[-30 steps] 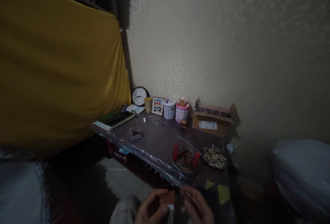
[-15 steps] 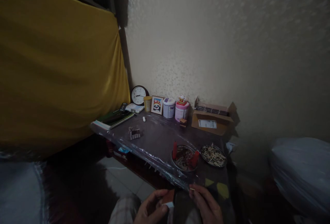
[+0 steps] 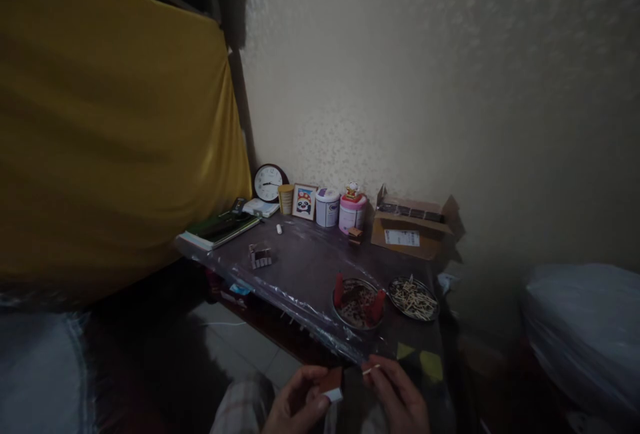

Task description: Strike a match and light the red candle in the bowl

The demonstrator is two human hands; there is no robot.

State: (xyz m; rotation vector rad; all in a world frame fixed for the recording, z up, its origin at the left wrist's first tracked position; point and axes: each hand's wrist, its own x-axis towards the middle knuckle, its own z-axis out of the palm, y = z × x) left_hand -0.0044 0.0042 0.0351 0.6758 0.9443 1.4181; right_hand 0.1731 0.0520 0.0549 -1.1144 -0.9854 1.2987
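At the bottom of the view, my left hand (image 3: pixel 299 402) is closed around a small matchbox (image 3: pixel 331 384) with a brown striking side and a white face. Close to its right, my right hand (image 3: pixel 397 394) pinches a matchstick (image 3: pixel 371 369) between thumb and fingers. The match and the box are apart. Beyond my hands, on the table, a round dish (image 3: pixel 356 311) holds two red candles, the left candle (image 3: pixel 339 291) and the right candle (image 3: pixel 377 307), among dark bits. A second round dish (image 3: pixel 437 314) beside it is heaped with matchsticks (image 3: pixel 414 299).
A plastic film covers the table (image 3: pixel 310 267). On it stand an open cardboard box (image 3: pixel 420 242), a pink tub (image 3: pixel 352 215), a white tub (image 3: pixel 327 209), a picture frame (image 3: pixel 305 201), a clock (image 3: pixel 269 183) and a pack of small boxes (image 3: pixel 261 256). A yellow curtain (image 3: pixel 125 134) hangs left.
The matchbox has turned and shifted slightly right in my left hand, showing more of its brown side. My right hand has moved slightly left with the match.
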